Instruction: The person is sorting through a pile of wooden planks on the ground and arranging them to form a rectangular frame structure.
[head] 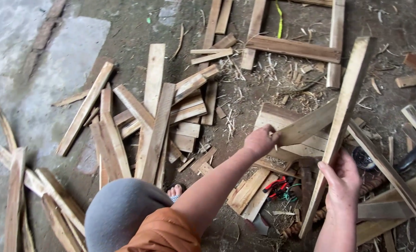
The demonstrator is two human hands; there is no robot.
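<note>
My left hand [260, 140] grips the near end of a short wooden slat [306, 125] that slants up to the right. My right hand [342, 179] is closed around a long wooden slat [341, 123] that stands nearly upright, its top tilted right. The two slats cross and touch near the middle of the long one. A third slat [385, 169] slants down to the right from the same joint. Under them lies a pale board [269, 115] on the dirt floor.
A heap of loose wood slats [147, 116] covers the floor at centre left, with more slats [40, 196] at lower left. Red-handled pliers [277, 185] lie below the joint. A wooden frame [294, 46] lies at the top. A dark curved blade [415, 153] sits right.
</note>
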